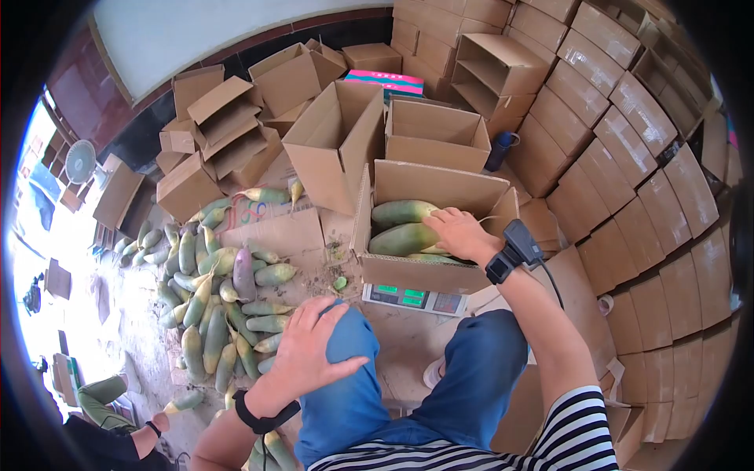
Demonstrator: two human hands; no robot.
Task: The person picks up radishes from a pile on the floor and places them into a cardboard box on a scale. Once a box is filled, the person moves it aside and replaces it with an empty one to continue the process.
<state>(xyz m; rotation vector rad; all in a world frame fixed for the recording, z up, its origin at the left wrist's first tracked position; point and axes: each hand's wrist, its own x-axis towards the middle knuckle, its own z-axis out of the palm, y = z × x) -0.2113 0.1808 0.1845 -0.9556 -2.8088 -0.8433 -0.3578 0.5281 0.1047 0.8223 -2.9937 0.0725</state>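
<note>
My right hand point(463, 235) reaches into an open cardboard box point(424, 272), its fingers curled over the pale end of a green radish point(397, 239). Another green radish point(400, 212) lies just behind that one, and part of a further radish shows below the hand. The box sits on a digital scale point(414, 298) with lit green displays. Over my left knee is my left hand point(310, 349), fingers spread and holding nothing. To its left, a large pile of green radishes point(212, 334) covers the floor, with one purplish radish point(244, 275) among them.
Empty cardboard boxes point(334, 145) stand behind the scale, beside a dark blue bottle point(499, 151). Stacked cartons point(620, 157) wall off the right side. At lower left, another person's hand point(153, 426) is near a radish point(184, 402). A fan point(81, 162) stands far left.
</note>
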